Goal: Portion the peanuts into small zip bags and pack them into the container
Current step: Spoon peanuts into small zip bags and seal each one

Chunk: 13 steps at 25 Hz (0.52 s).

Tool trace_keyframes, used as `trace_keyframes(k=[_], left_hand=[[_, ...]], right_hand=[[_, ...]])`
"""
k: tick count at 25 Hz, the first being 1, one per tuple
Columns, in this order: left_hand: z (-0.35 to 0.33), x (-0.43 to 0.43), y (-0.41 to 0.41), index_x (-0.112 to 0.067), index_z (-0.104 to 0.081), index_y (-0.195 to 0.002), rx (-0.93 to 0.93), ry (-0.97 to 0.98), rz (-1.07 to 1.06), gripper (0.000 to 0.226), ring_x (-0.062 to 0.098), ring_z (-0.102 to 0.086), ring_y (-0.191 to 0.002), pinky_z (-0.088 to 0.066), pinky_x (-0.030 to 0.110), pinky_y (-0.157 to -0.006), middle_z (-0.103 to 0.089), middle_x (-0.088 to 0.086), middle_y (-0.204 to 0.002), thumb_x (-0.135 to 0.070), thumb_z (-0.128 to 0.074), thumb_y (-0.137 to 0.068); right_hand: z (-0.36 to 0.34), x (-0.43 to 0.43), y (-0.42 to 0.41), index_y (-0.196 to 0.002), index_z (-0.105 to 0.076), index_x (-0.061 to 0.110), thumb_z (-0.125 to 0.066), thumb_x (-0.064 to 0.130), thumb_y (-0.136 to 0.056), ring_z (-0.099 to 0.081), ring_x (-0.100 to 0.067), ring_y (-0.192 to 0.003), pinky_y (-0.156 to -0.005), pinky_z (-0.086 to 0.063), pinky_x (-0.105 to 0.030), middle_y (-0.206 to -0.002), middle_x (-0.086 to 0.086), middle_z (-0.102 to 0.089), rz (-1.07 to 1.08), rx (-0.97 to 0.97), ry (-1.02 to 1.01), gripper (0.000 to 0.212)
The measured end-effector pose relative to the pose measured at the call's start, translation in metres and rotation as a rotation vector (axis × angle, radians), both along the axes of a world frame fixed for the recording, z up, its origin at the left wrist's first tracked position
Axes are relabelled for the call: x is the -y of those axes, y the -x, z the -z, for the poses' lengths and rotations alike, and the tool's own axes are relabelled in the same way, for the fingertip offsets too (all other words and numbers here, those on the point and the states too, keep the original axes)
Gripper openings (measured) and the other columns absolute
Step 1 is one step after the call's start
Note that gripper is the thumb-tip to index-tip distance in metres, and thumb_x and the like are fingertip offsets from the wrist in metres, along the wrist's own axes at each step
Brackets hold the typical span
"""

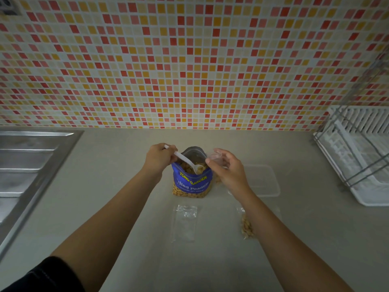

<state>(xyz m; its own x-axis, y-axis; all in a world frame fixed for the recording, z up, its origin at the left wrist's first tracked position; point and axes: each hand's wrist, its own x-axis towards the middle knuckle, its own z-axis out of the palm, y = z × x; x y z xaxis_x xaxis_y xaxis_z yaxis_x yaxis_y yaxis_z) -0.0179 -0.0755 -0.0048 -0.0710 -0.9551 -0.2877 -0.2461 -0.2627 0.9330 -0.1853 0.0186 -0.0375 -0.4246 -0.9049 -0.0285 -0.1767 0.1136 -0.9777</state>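
A black sleeve [52,275] edges the lower left corner as two bare forearms reach across a kitchen counter [117,199] toward a blue peanut bag [192,184], standing upright and open at mid-counter. The left hand [160,157] has its fingers curled round the handle of a white plastic spoon [186,160], whose bowl dips into the bag's mouth among the peanuts. Just beside that mouth, the right hand [228,169] pinches a small zip bag [216,158] between thumb and fingertips, though the clear film is hard to read. The step in hand looks like scooping a portion. It would go best with the small bag's mouth kept wide and close to the big bag's rim, and the spoon lifted level and tipped only once over the opening, so stray nuts fall back in. Nearer the person lie an empty zip bag [185,222] and, beside the right forearm, a filled zip bag [246,225]. A clear container [263,182] sits just right of the right hand, with no bag seemingly packed yet. A sink [27,161] lies at left, a dish rack [357,154] at right, a tiled wall [189,60] behind
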Motion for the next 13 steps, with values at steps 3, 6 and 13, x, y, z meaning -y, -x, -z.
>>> trace_keyframes(k=[3,6,13], left_hand=[[0.005,0.003,-0.005,-0.001,-0.059,-0.083,-0.118,-0.049,-0.029,0.021,0.014,-0.044,-0.058,-0.042,0.022,-0.059,-0.05,0.009,-0.064,-0.012,-0.045,-0.095],[0.006,0.009,-0.012,-0.004,-0.057,-0.083,-0.171,-0.083,-0.08,0.02,0.013,-0.043,-0.059,-0.041,0.022,-0.06,-0.049,0.008,-0.067,-0.013,-0.044,-0.096],[-0.008,0.026,-0.033,-0.002,-0.057,-0.092,-0.25,-0.091,-0.177,0.015,0.012,-0.047,-0.064,-0.043,0.021,-0.063,-0.05,0.007,-0.072,-0.012,-0.045,-0.095]], right_hand=[[0.002,0.001,0.003,-0.117,-0.057,0.024,-0.074,0.033,-0.075,-0.059,-0.008,-0.105,-0.085,-0.048,-0.021,-0.112,0.006,-0.064,0.005,0.013,0.001,0.046],[-0.001,0.002,0.007,-0.116,-0.058,0.026,-0.076,0.034,-0.073,-0.061,-0.011,-0.105,-0.082,-0.049,-0.022,-0.113,0.003,-0.065,0.037,0.004,0.029,0.047],[-0.016,-0.004,0.002,-0.121,-0.058,0.02,-0.078,0.039,-0.068,-0.061,-0.01,-0.093,-0.081,-0.053,-0.027,-0.106,0.007,-0.064,-0.077,-0.42,-0.033,0.06]])
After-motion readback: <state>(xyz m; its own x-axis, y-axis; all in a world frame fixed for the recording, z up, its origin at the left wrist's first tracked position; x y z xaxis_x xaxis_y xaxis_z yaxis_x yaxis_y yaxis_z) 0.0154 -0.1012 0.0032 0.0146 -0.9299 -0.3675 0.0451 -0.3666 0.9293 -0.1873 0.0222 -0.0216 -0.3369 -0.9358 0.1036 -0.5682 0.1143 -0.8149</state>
